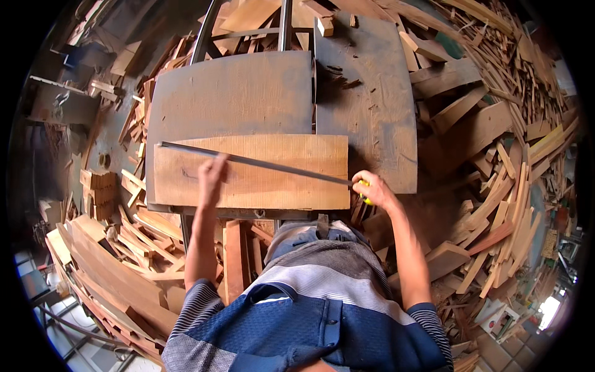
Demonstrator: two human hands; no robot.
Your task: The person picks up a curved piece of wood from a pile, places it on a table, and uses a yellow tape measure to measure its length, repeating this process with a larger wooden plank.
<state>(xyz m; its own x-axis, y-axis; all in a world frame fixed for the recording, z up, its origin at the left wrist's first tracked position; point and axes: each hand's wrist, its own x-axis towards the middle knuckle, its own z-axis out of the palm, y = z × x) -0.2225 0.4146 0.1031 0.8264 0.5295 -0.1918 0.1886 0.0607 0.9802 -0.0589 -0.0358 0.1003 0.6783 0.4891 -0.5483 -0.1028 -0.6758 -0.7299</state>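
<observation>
A wide, pale wooden board (279, 192) lies flat along the near edge of the grey metal machine table (235, 93). My right hand (376, 189), just off the board's right end, is closed around a yellow tape measure (366, 200). Its drawn-out blade (273, 166) slants across the board and ends near the far left corner. My left hand (212, 177) is over the left half of the board, its fingertips close against the blade. Motion smears those fingers, so their grip is unclear.
A second dusty table plate (372, 111) adjoins on the right, with a small wood block (325, 26) and dark splinters on it. Offcuts are heaped at the right (489, 204) and around the tables. Long planks (118, 273) lie at the lower left, beside a stack of short blocks (99, 193).
</observation>
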